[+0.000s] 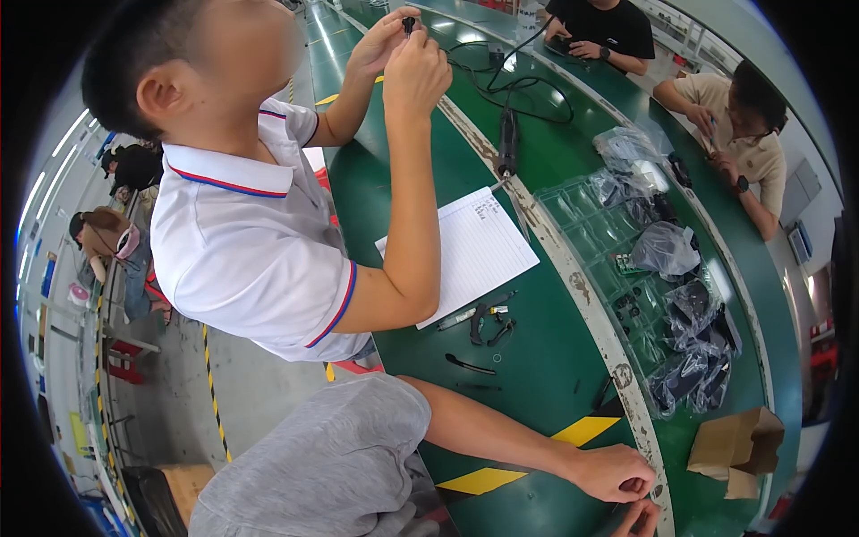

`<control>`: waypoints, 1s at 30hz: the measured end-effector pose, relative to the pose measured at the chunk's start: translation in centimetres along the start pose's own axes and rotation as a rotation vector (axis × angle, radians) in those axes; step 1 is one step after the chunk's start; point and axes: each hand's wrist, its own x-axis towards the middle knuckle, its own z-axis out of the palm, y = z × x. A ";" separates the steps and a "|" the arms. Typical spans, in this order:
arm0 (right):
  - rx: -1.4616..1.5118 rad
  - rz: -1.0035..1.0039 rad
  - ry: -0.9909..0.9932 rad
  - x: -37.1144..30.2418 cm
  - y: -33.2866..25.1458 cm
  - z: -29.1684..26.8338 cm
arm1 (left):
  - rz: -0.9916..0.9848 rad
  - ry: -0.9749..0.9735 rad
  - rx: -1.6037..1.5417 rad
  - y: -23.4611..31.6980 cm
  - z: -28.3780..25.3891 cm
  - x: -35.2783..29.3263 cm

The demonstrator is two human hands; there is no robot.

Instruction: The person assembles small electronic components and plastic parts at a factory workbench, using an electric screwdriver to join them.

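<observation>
My left hand (610, 473) rests low at the right, over the pale worn rail (626, 385) at the edge of the green table. Its fingers are curled in, and whatever they pinch is too small or hidden to name. Just below it, the fingertips of my right hand (639, 519) come in from the lower edge, bent together. Most of that hand is cut off. Beside my left forearm, yellow-black tape (586, 430) crosses the tabletop. Farther up lie a curved black plastic piece (470, 364), small black strap-like parts (490, 324) and a pen (461, 318).
A co-worker in a white polo (250, 242) leans over a lined notebook (479, 246), lifting a small black part (409, 25). A corded black electric screwdriver (508, 143) lies beyond. Bagged parts (667, 249), a clear divided tray (582, 215) and a cardboard box (729, 447) stand right. Two people work opposite.
</observation>
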 end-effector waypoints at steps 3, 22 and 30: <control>0.076 0.014 0.006 0.0 0.3 0.0 | 0.005 0.004 -0.003 -0.1 0.0 0.0; 0.215 0.098 -0.021 -0.3 0.5 0.6 | 0.028 0.070 0.058 0.0 0.4 -0.3; -0.036 0.091 0.116 1.2 0.9 1.4 | -0.216 0.142 -0.061 0.8 -2.6 0.3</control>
